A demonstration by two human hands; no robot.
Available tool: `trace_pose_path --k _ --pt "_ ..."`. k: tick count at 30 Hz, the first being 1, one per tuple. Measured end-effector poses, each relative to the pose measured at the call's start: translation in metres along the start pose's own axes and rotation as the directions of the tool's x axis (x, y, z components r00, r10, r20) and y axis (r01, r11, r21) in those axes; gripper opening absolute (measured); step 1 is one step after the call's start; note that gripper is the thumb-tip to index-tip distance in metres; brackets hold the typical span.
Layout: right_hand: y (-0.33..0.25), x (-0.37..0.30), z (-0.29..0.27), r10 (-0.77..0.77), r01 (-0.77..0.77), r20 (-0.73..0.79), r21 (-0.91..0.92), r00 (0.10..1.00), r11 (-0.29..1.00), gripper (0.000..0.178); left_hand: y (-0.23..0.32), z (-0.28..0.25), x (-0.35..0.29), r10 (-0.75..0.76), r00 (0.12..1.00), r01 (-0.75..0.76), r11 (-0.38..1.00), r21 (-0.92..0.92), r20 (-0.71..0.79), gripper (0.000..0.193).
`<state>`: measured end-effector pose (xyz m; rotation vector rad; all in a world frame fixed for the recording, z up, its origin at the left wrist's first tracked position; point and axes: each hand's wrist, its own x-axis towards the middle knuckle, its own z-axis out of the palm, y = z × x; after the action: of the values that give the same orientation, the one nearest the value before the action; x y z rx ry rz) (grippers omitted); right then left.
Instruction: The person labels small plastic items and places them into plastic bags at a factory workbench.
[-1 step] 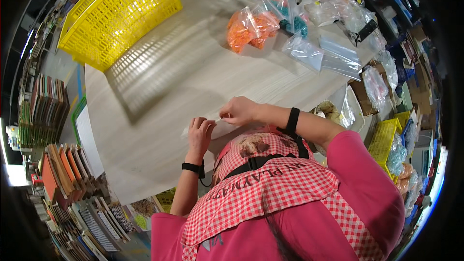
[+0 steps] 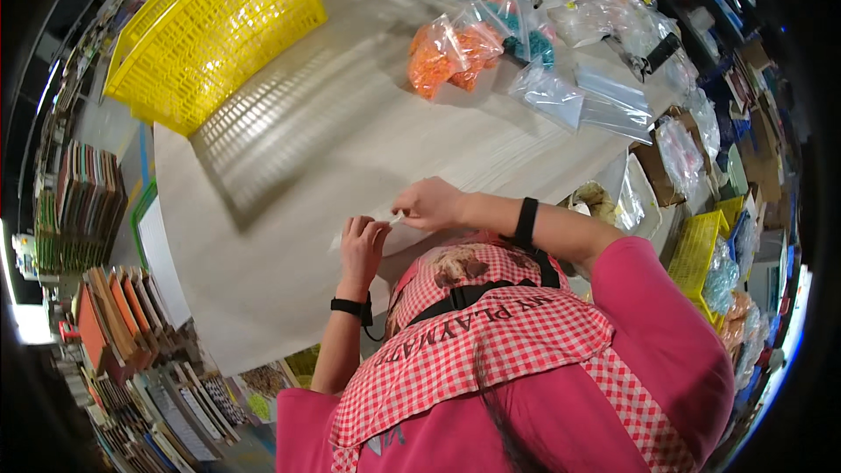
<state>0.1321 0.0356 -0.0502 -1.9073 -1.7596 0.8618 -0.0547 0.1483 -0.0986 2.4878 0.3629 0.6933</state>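
Note:
Close to the table's near edge, my left hand (image 2: 361,250) and my right hand (image 2: 431,203) meet with bent, pinching fingers. Between their fingertips is a thin clear plastic bag (image 2: 392,217), its outline hard to make out against the pale table (image 2: 289,271). Both hands are closed on it, the right a little farther from me than the left. Well beyond them lie clear bags filled with small orange pieces (image 2: 435,61). Teal pieces in bags (image 2: 540,51) sit beside those, and flat clear bags (image 2: 613,105) are stacked to the right.
A yellow plastic crate (image 2: 219,35) stands tilted at the far left of the table. Loose clear bags (image 2: 596,17) and a black object (image 2: 662,52) cover the far right. Another yellow crate (image 2: 696,250) is at right; stacked boards (image 2: 114,315) stand at left.

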Motion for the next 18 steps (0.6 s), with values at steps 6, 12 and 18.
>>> trace_pose_path --k 6,12,18 --pt "0.022 0.036 0.051 -0.369 0.243 -0.175 -0.496 0.913 0.834 0.018 -0.005 0.003 -0.005 0.018 0.999 -0.02 0.998 0.063 0.033 0.007" --pt "0.008 0.023 0.031 -0.254 0.206 0.003 -0.594 0.967 0.777 0.014 -0.002 -0.002 -0.011 0.03 0.999 -0.031 0.994 0.106 0.017 0.009" --pt "0.021 -0.035 -0.041 -0.101 0.031 -0.099 -0.543 0.99 0.839 0.012 0.004 -0.034 -0.013 -0.068 0.996 0.076 0.982 0.172 -0.054 0.01"
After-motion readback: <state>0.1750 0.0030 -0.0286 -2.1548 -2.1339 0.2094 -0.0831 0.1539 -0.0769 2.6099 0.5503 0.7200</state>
